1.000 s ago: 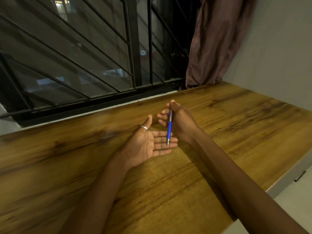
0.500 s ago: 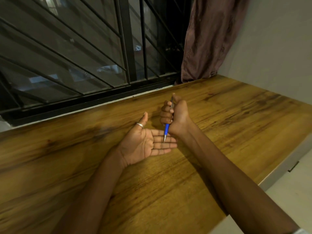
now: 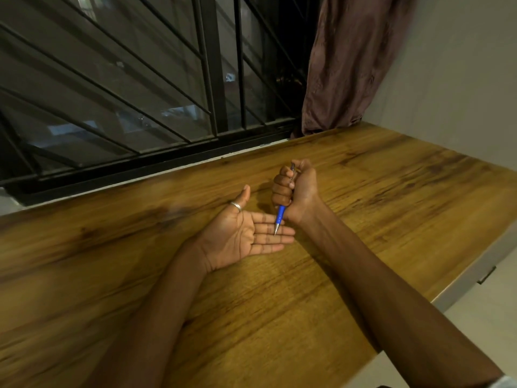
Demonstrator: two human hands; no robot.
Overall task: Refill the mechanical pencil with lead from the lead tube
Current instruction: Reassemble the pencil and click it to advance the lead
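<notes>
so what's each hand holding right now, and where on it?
Right hand is fisted around the mechanical pencil at its upper barrel, blue lower barrel and metal tip pointing down over the left hand, which lies open, palm up, holding nothing.

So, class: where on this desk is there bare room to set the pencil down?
Bare desk lies right of the right hand toward the wall, and left of the left hand below the window. Only the middle, around the pencil, is crowded.

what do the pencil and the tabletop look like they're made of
Pencil: the barrel looks like glossy blue plastic, with a silvery, probably metal, tip. Tabletop: brown wood grain with dark streaks under a smooth sheen, either varnished wood or a wood-look laminate.
</notes>
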